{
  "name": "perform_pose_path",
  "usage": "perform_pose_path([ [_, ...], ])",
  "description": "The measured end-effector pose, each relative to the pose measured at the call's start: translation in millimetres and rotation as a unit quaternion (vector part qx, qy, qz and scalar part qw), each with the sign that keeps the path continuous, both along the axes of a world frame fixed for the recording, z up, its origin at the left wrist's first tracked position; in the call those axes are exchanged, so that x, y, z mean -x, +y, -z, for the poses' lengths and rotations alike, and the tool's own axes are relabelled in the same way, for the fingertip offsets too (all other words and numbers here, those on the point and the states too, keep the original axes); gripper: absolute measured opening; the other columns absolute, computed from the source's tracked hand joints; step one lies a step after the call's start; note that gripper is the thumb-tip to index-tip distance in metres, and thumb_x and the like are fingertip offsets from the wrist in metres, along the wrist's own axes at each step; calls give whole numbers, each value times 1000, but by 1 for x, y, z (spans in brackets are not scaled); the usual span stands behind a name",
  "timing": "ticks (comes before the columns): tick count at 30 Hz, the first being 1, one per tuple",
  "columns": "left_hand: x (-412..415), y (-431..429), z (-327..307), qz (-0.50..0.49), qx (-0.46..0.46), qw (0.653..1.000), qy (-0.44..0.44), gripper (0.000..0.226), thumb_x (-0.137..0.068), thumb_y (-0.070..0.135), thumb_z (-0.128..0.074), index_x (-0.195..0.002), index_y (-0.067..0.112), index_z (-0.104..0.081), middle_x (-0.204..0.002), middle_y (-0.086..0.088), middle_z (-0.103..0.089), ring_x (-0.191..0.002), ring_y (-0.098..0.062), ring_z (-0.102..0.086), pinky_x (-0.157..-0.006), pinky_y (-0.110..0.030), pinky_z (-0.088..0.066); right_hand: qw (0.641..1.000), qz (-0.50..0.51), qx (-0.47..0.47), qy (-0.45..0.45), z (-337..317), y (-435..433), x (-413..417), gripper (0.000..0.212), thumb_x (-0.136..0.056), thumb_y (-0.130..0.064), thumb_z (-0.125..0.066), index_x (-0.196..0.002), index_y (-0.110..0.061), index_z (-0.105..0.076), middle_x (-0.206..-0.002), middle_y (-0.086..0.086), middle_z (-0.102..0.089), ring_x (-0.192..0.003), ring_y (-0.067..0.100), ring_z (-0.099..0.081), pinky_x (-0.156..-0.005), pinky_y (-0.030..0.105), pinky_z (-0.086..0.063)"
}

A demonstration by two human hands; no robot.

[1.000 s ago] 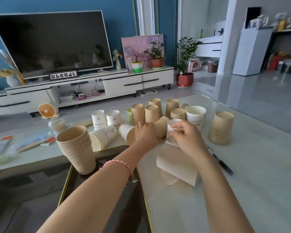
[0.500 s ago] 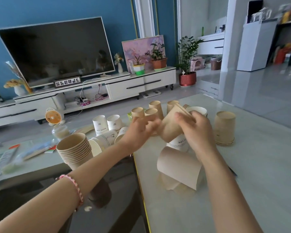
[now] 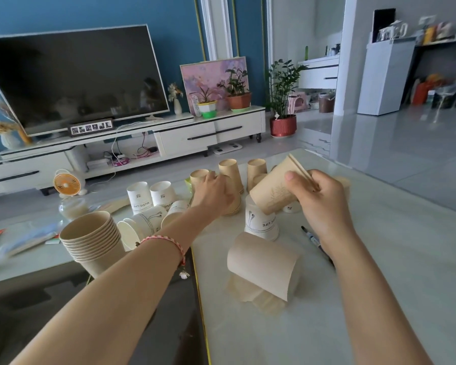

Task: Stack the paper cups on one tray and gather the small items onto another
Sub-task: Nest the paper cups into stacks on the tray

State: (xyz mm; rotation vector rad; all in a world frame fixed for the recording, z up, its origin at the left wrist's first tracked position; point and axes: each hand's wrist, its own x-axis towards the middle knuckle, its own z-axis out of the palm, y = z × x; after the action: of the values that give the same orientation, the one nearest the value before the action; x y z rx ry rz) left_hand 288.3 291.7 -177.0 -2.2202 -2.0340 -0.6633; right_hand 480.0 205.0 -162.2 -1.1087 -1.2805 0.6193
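Parted since half a second ago: right hand (image 3: 319, 204) carried out toward 2 o'clock of the cup cluster with one brown cup (image 3: 271, 193), left hand (image 3: 213, 191) gone back to 11 o'clock onto an inverted brown cup (image 3: 233, 206).

Right fingers (image 3: 313, 180) clamped on the brown cup, thumb on the wall, the rest over the rim. Held clear of the tabletop (image 3: 379, 259), tilted, mouth toward 1 o'clock, base just above a white cup (image 3: 261, 222) standing mouth-down. Tilt judged as mid-turn, for bringing mouth-up before nesting.

Left fingers curled round the upper part of the inverted brown cup, tips hidden. Judged a hold on the next piece, or a steadying of its neighbours.

At 9 o'clock, stack of brown cups (image 3: 92, 238), mouth-up, nested rims showing. Judged the destination, hence the need to right each inverted piece. Tray beneath that stack or not: cannot tell.

At 12 o'clock, further brown cups mouth-down. At 10 o'clock, pair of white cups (image 3: 140, 196), others toppled beside them. At 6 o'clock, lying brown cup (image 3: 261, 262), on its side.

At 4 o'clock, pen (image 3: 313, 241), just beside the right wrist: a small item not yet gathered.

Task judged early: most cups loose.
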Motion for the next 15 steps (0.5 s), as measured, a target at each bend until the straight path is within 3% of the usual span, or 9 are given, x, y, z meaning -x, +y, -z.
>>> perform_pose_path([
  [1,1,-5,-1,0,2,1000,-16,13,-82,17,-59,-75,11,-50,-111,-17,-52,-102,-34,-51,-76,-37,-40,1000,-6,3,-3,0,-1,2,36,-87,-28,-62,-64,-6,-46,-60,0,-41,-62,14,-37,-59,30,-30],
  [3,5,-17,-4,-17,-6,997,-72,17,-80,14,-62,-88,10,-47,-104,-12,-52,-90,-31,-51,-68,-37,-40,1000,-17,10,-5,-1,-2,6,33,-88,-28,-61,-65,-8,-49,-62,1,-45,-64,15,-41,-62,30,-33],
  [5,13,-35,-10,-49,-48,976,-206,40,-78,16,-64,-109,9,-39,-100,-6,-49,-87,-26,-52,-67,-36,-45,999,-32,16,8,-3,-2,8,30,-91,-27,-56,-65,-15,-48,-65,-3,-47,-67,13,-43,-64,30,-35],
  [6,18,-46,-14,-65,-68,948,-305,46,-77,18,-66,-111,11,-37,-100,-5,-49,-87,-25,-54,-70,-38,-50,999,-40,16,20,-5,-2,10,27,-93,-26,-53,-67,-20,-48,-69,-5,-49,-71,12,-45,-67,29,-38],
  [8,30,-75,-25,-86,-62,839,-534,46,-77,23,-67,-111,14,-38,-101,-7,-50,-87,-24,-58,-77,-40,-55,998,-43,16,47,-11,-3,15,23,-96,-27,-47,-73,-25,-51,-80,-5,-54,-81,12,-51,-77,29,-42],
  [10,40,-104,-34,-76,-9,677,-732,32,-83,21,-61,-108,9,-44,-100,-11,-50,-84,-24,-58,-77,-39,-55,997,-38,17,64,-17,-7,25,26,-97,-29,-45,-72,-23,-49,-81,-2,-54,-84,15,-51,-77,31,-42],
  [11,45,-118,-37,-57,18,617,-785,23,-86,20,-57,-103,7,-47,-100,-13,-51,-84,-25,-58,-78,-40,-54,996,-46,21,72,-19,-10,33,27,-96,-29,-46,-71,-23,-49,-78,-3,-53,-82,15,-50,-78,33,-44],
  [13,47,-139,-39,-28,46,567,-822,11,-90,18,-52,-93,7,-49,-101,-15,-55,-87,-26,-58,-84,-43,-52,994,-82,30,73,-22,-19,50,23,-96,-29,-48,-74,-24,-55,-77,-6,-56,-80,12,-52,-86,40,-47],
  [15,51,-155,-39,-20,52,562,-825,8,-93,16,-49,-91,8,-49,-101,-15,-56,-89,-26,-58,-88,-45,-49,992,-111,34,39,-23,-31,71,17,-95,-29,-49,-89,-21,-63,-79,-12,-56,-83,8,-53,-88,38,-46],
])
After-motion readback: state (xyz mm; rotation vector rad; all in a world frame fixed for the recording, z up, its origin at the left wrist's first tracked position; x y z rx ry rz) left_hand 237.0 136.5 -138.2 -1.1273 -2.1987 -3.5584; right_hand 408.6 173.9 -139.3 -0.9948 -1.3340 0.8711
